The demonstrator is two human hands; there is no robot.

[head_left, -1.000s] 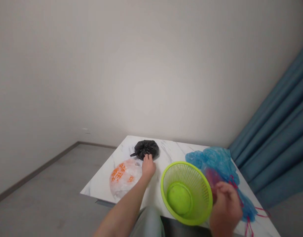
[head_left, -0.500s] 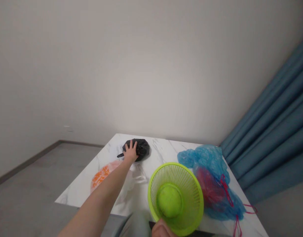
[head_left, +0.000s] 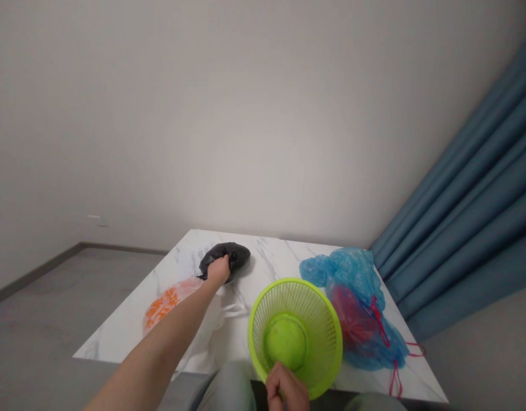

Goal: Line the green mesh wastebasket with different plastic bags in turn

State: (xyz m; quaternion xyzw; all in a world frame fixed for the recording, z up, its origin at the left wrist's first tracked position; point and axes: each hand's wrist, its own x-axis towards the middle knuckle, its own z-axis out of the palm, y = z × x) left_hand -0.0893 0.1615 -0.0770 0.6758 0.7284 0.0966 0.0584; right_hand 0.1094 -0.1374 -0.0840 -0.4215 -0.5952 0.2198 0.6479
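My left hand point(head_left: 219, 269) reaches to the far left part of the table, its fingers closed on a bunched black plastic bag point(head_left: 239, 264). Close to my body, my right hand point(head_left: 285, 388) is curled round the near rim of a lime-green plastic basket point(head_left: 334, 337). The basket tilts toward me, so its inside and round bottom show; nothing lies in it. Under my left forearm lies a whitish plastic bag with orange print point(head_left: 162, 305), partly hidden by the arm.
Blue plastic bags point(head_left: 355, 271) lie along the table's right side, one with something red inside and pink drawstrings hanging past the edge. The white marbled table point(head_left: 113, 337) stands against a wall. A blue curtain point(head_left: 468, 228) hangs at the right. My knees are under the near edge.
My left hand has gone from spread fingers on top of the black bag to a closed grip, bunching it up. My right hand shows more fully at the basket's rim. The view has shifted slightly.
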